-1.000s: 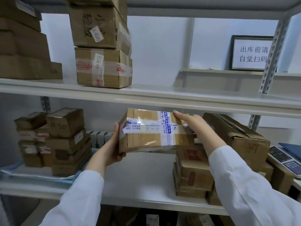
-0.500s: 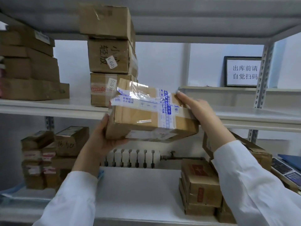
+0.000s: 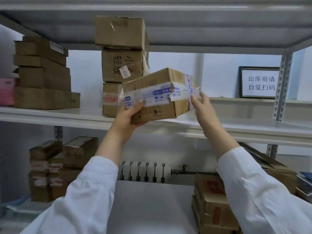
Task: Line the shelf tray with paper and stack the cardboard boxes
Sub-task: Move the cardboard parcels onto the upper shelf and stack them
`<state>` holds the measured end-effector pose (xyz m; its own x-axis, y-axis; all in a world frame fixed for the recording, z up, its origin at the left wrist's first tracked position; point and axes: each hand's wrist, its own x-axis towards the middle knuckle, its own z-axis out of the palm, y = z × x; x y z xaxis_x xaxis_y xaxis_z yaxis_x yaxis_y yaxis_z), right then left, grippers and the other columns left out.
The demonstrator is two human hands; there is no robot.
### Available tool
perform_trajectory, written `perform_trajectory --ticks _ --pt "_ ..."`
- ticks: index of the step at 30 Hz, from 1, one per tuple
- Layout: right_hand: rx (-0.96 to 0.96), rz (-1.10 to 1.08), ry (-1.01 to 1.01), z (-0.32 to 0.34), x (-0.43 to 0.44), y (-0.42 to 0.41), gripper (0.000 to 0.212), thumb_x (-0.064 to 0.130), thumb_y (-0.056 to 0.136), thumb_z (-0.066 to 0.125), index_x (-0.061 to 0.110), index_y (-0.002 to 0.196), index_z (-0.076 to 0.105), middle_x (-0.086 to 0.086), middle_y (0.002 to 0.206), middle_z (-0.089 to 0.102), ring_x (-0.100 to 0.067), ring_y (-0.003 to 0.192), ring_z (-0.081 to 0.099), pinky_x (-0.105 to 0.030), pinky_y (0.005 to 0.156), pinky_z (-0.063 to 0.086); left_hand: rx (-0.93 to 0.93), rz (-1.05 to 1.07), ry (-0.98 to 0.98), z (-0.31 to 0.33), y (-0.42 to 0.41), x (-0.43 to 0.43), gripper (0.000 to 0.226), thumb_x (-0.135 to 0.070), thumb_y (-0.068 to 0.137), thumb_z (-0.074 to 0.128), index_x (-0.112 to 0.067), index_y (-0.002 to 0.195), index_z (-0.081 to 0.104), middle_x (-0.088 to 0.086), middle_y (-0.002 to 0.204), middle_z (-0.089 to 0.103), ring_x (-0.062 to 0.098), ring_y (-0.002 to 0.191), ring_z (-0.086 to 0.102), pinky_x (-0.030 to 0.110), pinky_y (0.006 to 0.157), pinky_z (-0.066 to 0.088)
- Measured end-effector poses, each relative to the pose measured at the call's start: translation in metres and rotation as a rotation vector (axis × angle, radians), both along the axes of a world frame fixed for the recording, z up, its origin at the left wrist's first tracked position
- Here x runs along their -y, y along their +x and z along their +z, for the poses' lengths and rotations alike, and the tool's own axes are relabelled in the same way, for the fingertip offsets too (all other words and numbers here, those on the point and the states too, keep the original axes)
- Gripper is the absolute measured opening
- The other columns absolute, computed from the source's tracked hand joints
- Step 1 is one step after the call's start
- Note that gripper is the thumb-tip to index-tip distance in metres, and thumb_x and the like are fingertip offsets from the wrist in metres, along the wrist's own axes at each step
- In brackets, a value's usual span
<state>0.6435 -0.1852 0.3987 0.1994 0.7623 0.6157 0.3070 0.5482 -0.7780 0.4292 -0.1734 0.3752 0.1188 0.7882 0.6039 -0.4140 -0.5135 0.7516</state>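
Observation:
I hold a flat cardboard box [image 3: 157, 85] wrapped in white and blue tape, tilted, just above the upper shelf [image 3: 236, 127]. My left hand [image 3: 131, 114] grips its lower left corner from below. My right hand [image 3: 200, 102] touches its right end with fingertips on the tape. Behind the box a stack of three boxes [image 3: 121, 65] stands on the same shelf. A blue sheet [image 3: 18, 206] lies under the boxes at the lower left.
Flat boxes [image 3: 42, 75] are piled at the upper shelf's left. On the lower shelf [image 3: 148, 205] stand a box pile [image 3: 55, 166] at left and another box pile [image 3: 214, 205] at right. A framed sign [image 3: 259, 82] leans on a back ledge; a metal upright [image 3: 283, 85] rises at right.
Both hands lifted the taped box from the lower shelf level up to the upper shelf and turned it, right end now pointing back. The view tilted upward.

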Motion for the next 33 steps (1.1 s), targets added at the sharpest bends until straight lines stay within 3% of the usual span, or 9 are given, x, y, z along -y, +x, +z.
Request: perform_trajectory --ticks 3,5,7,10,15,18,24,30,33 --pt "-0.049 0.206 -0.067 -0.004 0.002 -0.002 0.030 0.044 0.100 0.030 0.032 0.120 0.049 0.014 0.107 0.053 -0.008 0.115 0.050 -0.027 0.101 0.031 -0.025 0.128 -0.035 0.004 0.021 -0.010 0.037 -0.025 0.071 0.073 -0.029 0.104 0.056 -0.004 0.101 0.068 0.017 0.096 0.065 0.038 0.077 0.056" --pt "-0.069 0.288 -0.110 -0.008 -0.003 -0.001 0.027 0.046 0.098 0.031 0.034 0.112 0.052 0.016 0.104 0.057 -0.004 0.102 0.054 -0.029 0.103 0.034 -0.053 0.231 -0.046 0.002 0.033 -0.018 0.032 -0.021 0.076 0.072 -0.027 0.102 0.054 -0.005 0.098 0.066 0.015 0.094 0.064 0.030 0.075 0.055" --pt "0.020 0.321 -0.115 -0.015 -0.011 0.000 0.025 0.038 0.096 0.044 0.028 0.118 0.053 0.010 0.112 0.061 -0.008 0.103 0.059 -0.027 0.099 0.045 -0.130 0.339 -0.035 -0.002 0.042 -0.025 0.042 -0.024 0.074 0.075 -0.019 0.111 0.054 -0.004 0.102 0.065 0.015 0.098 0.063 0.029 0.083 0.053" --pt "0.075 0.297 -0.065 -0.026 -0.022 0.004 0.037 0.009 0.089 0.062 0.015 0.123 0.050 0.008 0.104 0.065 -0.003 0.091 0.063 -0.008 0.071 0.051 -0.252 0.445 -0.006 -0.007 0.049 -0.039 0.070 -0.031 0.072 0.076 -0.012 0.131 0.045 0.000 0.117 0.062 0.017 0.112 0.058 0.033 0.098 0.046" --pt "0.064 0.170 -0.009 -0.034 -0.040 0.010 0.037 0.008 0.086 0.066 0.018 0.119 0.055 0.016 0.097 0.063 0.006 0.086 0.058 -0.003 0.074 0.047 -0.372 0.532 -0.068 -0.011 0.047 -0.060 0.085 -0.055 0.075 0.062 -0.023 0.140 0.017 0.005 0.145 0.035 0.021 0.131 0.037 0.038 0.109 0.031" --pt "0.052 0.071 0.022 -0.037 -0.051 0.010 0.038 0.013 0.085 0.067 0.018 0.122 0.057 0.008 0.105 0.065 -0.005 0.094 0.061 -0.014 0.082 0.046 -0.373 0.570 -0.076 -0.016 0.045 -0.065 0.063 -0.043 0.088 0.057 -0.016 0.137 0.029 0.005 0.144 0.034 0.018 0.126 0.039 0.032 0.100 0.033" --pt "0.115 -0.006 0.044 -0.039 -0.069 0.006 0.035 0.015 0.086 0.065 0.018 0.121 0.059 0.004 0.110 0.067 -0.010 0.100 0.060 -0.024 0.088 0.045 -0.312 0.837 0.021 -0.022 0.042 -0.067 0.034 -0.025 0.084 0.069 -0.010 0.114 0.063 -0.001 0.101 0.064 0.012 0.092 0.056 0.025 0.080 0.044" --pt "0.221 -0.144 0.034 -0.039 -0.081 0.008 0.037 0.029 0.087 0.065 0.027 0.123 0.057 0.009 0.108 0.066 -0.015 0.097 0.059 -0.029 0.078 0.044 -0.300 0.904 -0.003 -0.022 0.043 -0.071 0.032 -0.014 0.082 0.070 -0.005 0.112 0.065 0.004 0.098 0.068 0.013 0.086 0.059 0.031 0.085 0.052" --pt "0.288 -0.230 0.002 -0.039 -0.084 0.010 0.042 0.039 0.087 0.062 0.034 0.128 0.052 0.009 0.117 0.066 -0.019 0.107 0.059 -0.036 0.088 0.046 -0.294 0.909 -0.012 -0.024 0.045 -0.073 0.035 -0.009 0.082 0.069 -0.004 0.116 0.064 0.011 0.105 0.070 0.015 0.089 0.062 0.036 0.090 0.053"
